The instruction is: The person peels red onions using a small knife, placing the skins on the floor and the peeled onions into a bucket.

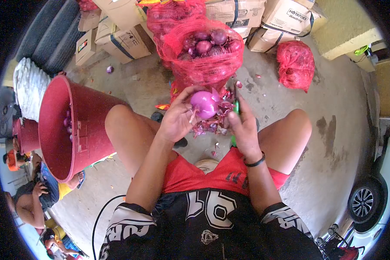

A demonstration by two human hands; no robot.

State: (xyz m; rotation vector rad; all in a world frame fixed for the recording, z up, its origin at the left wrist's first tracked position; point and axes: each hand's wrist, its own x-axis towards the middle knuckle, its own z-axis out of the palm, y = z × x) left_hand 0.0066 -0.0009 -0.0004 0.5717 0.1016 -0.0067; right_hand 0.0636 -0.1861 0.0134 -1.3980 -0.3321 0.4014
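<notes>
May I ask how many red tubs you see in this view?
2. The large red tub, with purple onions inside, stands to the person's left; a smaller red tub shows partly behind it, towards the picture's left edge. Others may be hidden.

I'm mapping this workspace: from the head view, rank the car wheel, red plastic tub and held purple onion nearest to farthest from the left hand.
1. Purple onion: in the left hand.
2. Red plastic tub: to the hand's left.
3. Car wheel: far right.
</notes>
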